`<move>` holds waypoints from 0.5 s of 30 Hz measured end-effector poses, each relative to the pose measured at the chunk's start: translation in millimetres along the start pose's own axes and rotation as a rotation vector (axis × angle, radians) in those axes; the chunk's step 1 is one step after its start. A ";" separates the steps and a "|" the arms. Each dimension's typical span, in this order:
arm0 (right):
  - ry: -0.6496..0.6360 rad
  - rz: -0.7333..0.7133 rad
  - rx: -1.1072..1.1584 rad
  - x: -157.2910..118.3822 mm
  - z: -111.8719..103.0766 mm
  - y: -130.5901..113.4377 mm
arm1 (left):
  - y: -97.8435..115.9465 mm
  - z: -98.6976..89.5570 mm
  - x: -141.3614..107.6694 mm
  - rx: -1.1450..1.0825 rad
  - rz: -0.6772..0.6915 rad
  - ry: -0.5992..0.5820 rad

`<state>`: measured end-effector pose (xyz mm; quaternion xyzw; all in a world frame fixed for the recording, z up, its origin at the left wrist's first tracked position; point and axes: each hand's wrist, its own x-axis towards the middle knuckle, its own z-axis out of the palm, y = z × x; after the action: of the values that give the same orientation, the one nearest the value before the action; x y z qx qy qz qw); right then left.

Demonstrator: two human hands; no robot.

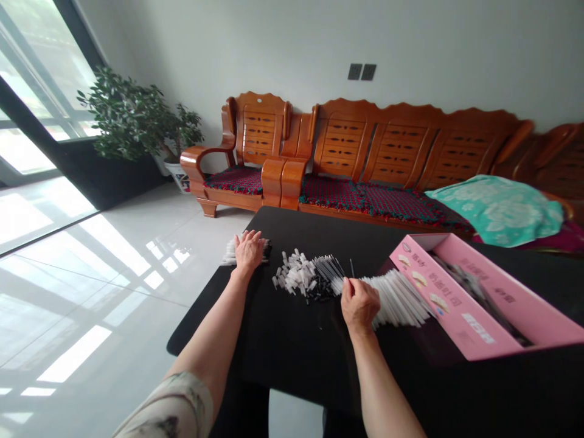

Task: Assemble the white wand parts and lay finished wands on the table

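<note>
My left hand lies with its fingers stretched out over a row of white pen-like sticks at the table's left edge. My right hand is closed, thumb against curled fingers, in front of a pile of white pen tubes. Whatever it pinches, if anything, is too small to make out. Between my hands lie a heap of short white caps, small black pieces and a fan of thin metallic-tipped refills. One dark thin stick lies apart behind them.
A pink open box with dark and grey items inside stands right of the tubes on the black table. Beyond the table is a wooden bench with a turquoise cloth. A potted plant stands back left.
</note>
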<state>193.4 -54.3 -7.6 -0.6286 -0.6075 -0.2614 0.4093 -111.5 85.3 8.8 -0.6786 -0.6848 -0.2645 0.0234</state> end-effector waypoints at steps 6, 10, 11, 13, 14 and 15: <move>-0.003 0.014 0.015 -0.1 0.4 -0.7 | -3.0 -0.3 -12.2 0.060 0.109 -0.068; -0.005 0.023 0.020 -0.7 1.4 -0.8 | 0.5 -4.3 -28.0 0.061 0.129 -0.066; -0.005 0.024 0.021 -0.9 1.7 -0.8 | 1.6 -5.0 -31.7 0.058 0.131 -0.065; -0.002 0.024 0.024 -1.2 1.9 -0.9 | 3.7 -5.7 -38.5 0.051 0.125 -0.064; 0.000 0.024 0.027 -1.3 1.9 -1.0 | 4.8 -5.6 -41.5 0.047 0.120 -0.063; 0.000 0.025 0.030 -1.4 1.8 -1.1 | 5.8 -5.3 -44.3 0.043 0.114 -0.061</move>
<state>191.9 -53.6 -9.5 -0.6300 -0.6032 -0.2474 0.4219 -104.3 42.3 -2.0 -0.7236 -0.6510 -0.2271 0.0320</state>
